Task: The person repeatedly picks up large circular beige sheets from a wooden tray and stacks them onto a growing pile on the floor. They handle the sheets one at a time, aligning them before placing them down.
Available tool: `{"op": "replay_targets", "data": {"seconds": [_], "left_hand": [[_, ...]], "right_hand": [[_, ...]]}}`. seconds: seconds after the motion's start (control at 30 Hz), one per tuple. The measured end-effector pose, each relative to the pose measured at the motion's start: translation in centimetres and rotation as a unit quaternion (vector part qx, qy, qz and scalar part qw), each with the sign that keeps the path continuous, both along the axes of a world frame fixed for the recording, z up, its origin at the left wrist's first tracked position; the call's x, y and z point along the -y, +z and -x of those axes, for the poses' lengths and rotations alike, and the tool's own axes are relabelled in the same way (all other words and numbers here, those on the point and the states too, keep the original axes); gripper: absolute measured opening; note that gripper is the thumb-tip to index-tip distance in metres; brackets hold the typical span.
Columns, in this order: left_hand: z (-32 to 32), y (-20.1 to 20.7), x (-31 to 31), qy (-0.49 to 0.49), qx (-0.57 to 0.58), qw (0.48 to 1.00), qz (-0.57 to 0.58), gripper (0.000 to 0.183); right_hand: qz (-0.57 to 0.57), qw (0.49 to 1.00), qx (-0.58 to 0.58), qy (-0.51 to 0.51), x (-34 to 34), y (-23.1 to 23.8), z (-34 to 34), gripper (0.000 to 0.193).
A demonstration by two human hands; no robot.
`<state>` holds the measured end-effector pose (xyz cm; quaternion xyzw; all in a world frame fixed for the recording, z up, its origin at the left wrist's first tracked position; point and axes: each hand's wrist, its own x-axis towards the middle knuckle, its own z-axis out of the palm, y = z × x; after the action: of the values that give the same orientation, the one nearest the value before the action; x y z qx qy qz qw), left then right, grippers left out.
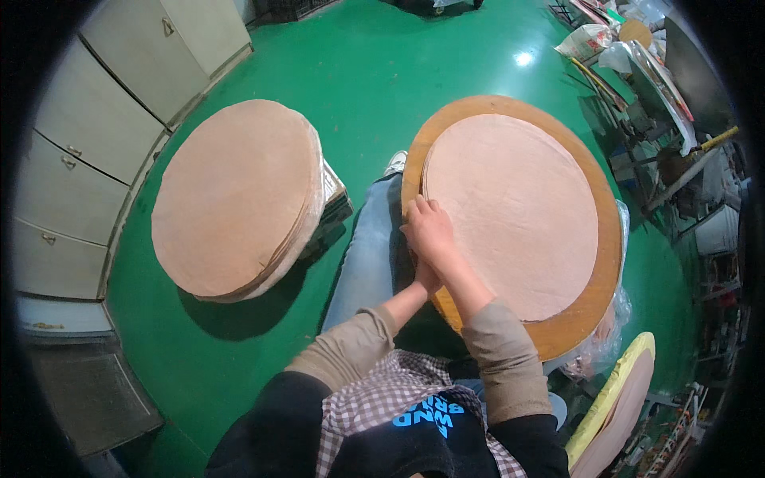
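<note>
Hands first: the right hand (pixel 430 227) lies palm down, fingers loosely curled, on the left edge of a thin round pale sheet (pixel 514 215), at about 9 o'clock on that sheet. It presses or pinches the rim; whether it actually grips the sheet cannot be told. The left hand (pixel 426 279) sits just below the right one, mostly hidden under the right wrist, against the edge of the round wooden board (pixel 610 239). Its open or closed state cannot be told.

The pale sheet lies flat on the wooden board and covers most of it, leaving a brown crescent of bare board from 3 o'clock round to 6 o'clock. The board rests across the person's lap, above a leg in blue jeans (pixel 366 255) that extends toward 12 o'clock, ending in a light shoe (pixel 395 163).

At 9 o'clock from the hands, well apart, stands 1 stack of round sheets (pixel 235 195) of the same kind, tan on top, raised on a low support above the green floor (pixel 358 72). At 10 o'clock, beyond the stack, runs a row of grey cabinets with drawers (pixel 88 127).

At 5 o'clock, a yellow-rimmed round disc (pixel 617 398) leans on its edge. At 2 o'clock, clutter of bags and tools (pixel 637 56) lines the wall; details are too small to tell.
</note>
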<state>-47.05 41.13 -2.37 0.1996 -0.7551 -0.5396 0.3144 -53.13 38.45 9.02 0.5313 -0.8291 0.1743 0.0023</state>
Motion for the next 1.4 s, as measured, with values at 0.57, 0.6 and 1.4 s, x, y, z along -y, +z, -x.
{"op": "replay_targets", "data": {"seconds": [0.57, 0.6, 1.4], "left_hand": [[0.4, 3.7, 1.0, -0.026, 0.173, 0.984, -0.045, 0.057], [0.3, 3.7, 1.0, -0.029, 0.160, 0.986, -0.048, 0.057], [0.3, 1.0, -0.1, -0.012, -0.021, 0.999, -0.047, 0.070]], "right_hand": [[-0.106, 0.969, -0.211, -0.068, 3.8, -2.8, -2.6, 0.010], [-0.102, 0.968, -0.215, -0.078, 3.9, -2.9, -2.5, 0.010], [-0.124, 0.980, -0.036, -0.151, 4.1, -2.9, -2.0, 0.008]]}}
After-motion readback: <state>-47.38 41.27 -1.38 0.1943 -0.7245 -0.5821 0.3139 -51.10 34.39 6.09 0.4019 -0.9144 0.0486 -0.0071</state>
